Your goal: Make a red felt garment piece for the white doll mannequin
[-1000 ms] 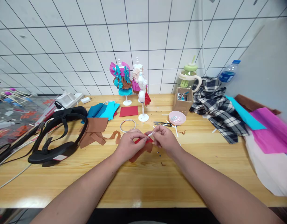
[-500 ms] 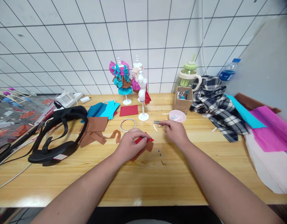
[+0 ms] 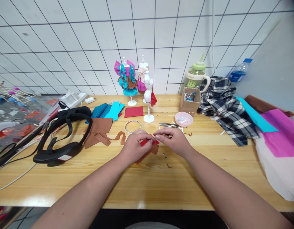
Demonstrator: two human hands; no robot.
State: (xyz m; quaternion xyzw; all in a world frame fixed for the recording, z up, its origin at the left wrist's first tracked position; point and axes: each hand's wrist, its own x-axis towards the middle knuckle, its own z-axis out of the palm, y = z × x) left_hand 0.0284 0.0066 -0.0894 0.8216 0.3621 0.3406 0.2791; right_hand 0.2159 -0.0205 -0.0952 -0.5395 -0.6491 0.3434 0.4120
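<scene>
My left hand (image 3: 136, 145) pinches a small red piece of crepe paper (image 3: 147, 140) between thumb and fingers. A brown crepe-paper piece (image 3: 154, 149) shows beneath it, under the same hand. My right hand (image 3: 174, 141) meets the left one, its thumb and forefinger closed at the red piece's edge; the exact grip is partly hidden. Just beyond the right hand lie the scissors (image 3: 169, 125), untouched on the table. A bare white mini dress form (image 3: 148, 92) stands behind the hands, near a metal ring (image 3: 133, 126).
Two dressed mini forms, one with a blue-flowered dress (image 3: 128, 79), stand at the back. A pink bowl (image 3: 184, 119), cardboard box (image 3: 190, 101) and green-lidded cup (image 3: 197, 74) are right. Brown sheets (image 3: 101, 125) and a black headset (image 3: 63, 136) lie left; checked cloth (image 3: 225, 105) lies right.
My right hand has let go of the scissors and moved left to the red piece. The left hand keeps its pinch. The view has shifted slightly.
</scene>
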